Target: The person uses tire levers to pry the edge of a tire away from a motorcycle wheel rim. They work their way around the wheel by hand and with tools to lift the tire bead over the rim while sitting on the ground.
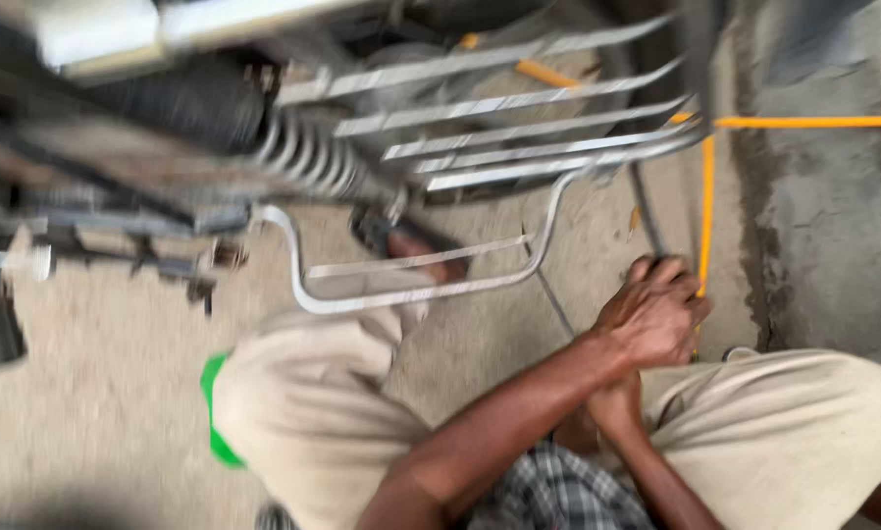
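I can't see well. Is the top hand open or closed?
Closed: the left hand is curled into a fist beside the yellow rod.

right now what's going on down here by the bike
A person squats on the concrete floor beside a motorcycle's metal guard rack and coiled shock spring. One hand, fingers curled, is at a thin yellow rod; which hand is unclear. The other is mostly hidden beneath it. The picture is blurred.
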